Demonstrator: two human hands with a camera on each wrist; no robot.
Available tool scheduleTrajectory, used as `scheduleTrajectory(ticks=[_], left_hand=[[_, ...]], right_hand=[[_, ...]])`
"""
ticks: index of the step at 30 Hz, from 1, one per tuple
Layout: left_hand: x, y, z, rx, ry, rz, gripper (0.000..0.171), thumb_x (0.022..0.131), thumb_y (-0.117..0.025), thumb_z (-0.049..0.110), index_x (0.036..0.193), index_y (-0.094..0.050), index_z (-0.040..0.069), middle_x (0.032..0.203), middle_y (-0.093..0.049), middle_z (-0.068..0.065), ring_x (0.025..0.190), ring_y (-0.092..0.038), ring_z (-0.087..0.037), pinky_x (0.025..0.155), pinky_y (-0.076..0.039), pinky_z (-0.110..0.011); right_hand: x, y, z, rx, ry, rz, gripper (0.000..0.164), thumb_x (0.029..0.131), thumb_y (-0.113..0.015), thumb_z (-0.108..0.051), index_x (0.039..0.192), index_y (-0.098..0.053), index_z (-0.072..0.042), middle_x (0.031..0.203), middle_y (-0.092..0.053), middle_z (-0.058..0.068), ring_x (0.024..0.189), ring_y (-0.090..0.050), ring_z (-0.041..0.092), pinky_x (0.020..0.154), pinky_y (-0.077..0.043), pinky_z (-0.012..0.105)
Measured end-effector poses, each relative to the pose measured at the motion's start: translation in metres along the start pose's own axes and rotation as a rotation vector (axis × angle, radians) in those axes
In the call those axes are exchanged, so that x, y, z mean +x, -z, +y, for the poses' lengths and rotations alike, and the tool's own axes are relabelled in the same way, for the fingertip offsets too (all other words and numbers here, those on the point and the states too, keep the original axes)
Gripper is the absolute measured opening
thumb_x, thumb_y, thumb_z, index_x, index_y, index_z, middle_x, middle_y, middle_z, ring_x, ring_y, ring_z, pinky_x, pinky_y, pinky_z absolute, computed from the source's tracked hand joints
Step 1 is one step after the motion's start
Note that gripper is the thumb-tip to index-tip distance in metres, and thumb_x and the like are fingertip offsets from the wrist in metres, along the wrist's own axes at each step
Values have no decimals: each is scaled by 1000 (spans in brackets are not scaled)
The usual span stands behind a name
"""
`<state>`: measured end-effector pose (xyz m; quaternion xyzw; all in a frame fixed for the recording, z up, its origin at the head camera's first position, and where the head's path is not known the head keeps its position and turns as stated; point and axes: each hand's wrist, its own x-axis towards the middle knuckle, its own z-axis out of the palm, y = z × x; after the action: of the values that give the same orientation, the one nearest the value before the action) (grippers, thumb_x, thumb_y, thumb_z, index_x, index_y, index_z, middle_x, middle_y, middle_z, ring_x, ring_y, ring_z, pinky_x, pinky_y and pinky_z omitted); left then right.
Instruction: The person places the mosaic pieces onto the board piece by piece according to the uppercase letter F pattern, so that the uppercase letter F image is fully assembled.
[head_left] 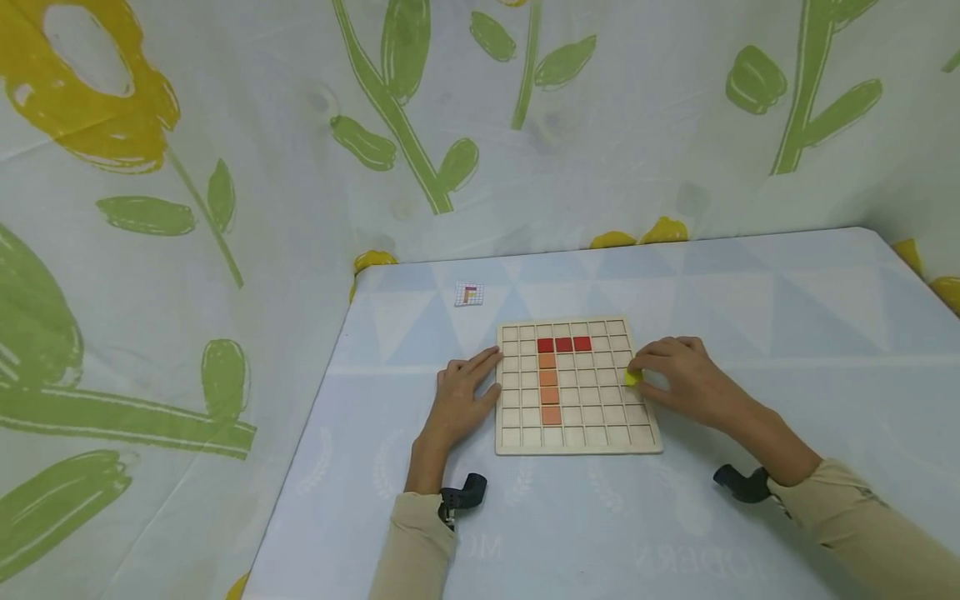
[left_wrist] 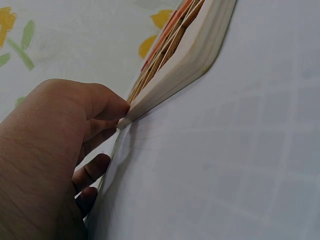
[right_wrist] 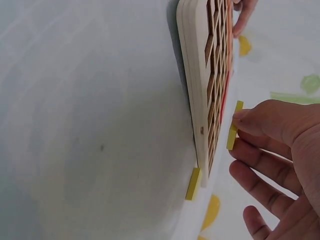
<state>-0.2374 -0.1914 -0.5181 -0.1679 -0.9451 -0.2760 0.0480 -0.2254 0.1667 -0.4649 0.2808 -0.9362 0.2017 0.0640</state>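
Observation:
A wooden grid board (head_left: 592, 437) lies flat on the table. Three red tiles (head_left: 563, 345) form a row near its far edge, and several orange tiles (head_left: 550, 395) run from the row's left end toward the near edge. The left hand (head_left: 457, 404) touches the board's left edge, its fingers extended and thumb against the side. At the board's right edge, the right hand (head_left: 686, 379) pinches a yellow tile (right_wrist: 234, 127) between thumb and finger, just above the grid. A second yellow tile (right_wrist: 193, 184) is beside the board in the right wrist view.
A small printed grid card (head_left: 469, 294) with a coloured pattern lies beyond the board, to its left. The pale patterned table (head_left: 750, 317) meets a flowered cloth (head_left: 637, 125) at its back and left. Each wrist carries a black camera mount (head_left: 465, 492).

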Motion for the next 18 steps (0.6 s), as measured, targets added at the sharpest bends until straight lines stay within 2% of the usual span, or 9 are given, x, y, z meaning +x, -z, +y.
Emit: scheduleTrajectory(ticks=[8, 18], left_hand=[[1, -1, -1, 21, 0, -7, 52, 99, -55, 31, 150, -50, 23, 156, -41, 11, 118, -46, -21, 100, -31, -46], [0, 1, 0, 30, 9, -12, 52, 98, -56, 31, 149, -50, 23, 156, -41, 12, 116, -46, -21, 100, -31, -45]], right_hand=[[5, -6, -4, -4, -8, -25, 23, 81, -82, -11, 103, -76, -10, 108, -70, 8, 109, -59, 31, 98, -31, 58], [14, -8, -13, 29, 22, -24, 23, 81, -82, -11, 103, -76, -10, 109, -70, 6, 110, -58, 30, 99, -32, 56]])
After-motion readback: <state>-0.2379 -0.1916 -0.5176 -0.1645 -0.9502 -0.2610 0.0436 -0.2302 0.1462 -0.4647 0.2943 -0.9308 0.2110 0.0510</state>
